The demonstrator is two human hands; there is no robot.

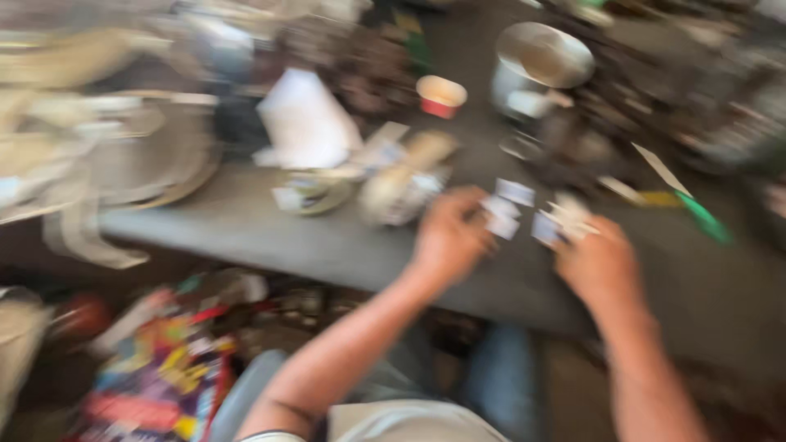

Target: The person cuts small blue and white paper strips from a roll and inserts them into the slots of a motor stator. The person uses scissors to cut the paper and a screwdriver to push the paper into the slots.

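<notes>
In the blurred head view, the left hand (446, 237) and the right hand (598, 262) are working over the grey table (270, 233), each pinching small white pieces (503, 214) lying between them. How tightly the fingers are closing cannot be told. At twelve o'clock from the hands a metal pot (536, 69) is standing, with a red-and-white cup (440, 96) at eleven.

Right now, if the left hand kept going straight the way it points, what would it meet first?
Likely the small white cards just past the left hand on the grey table; beyond them, clutter near the metal pot. Blur makes depth uncertain.
</notes>
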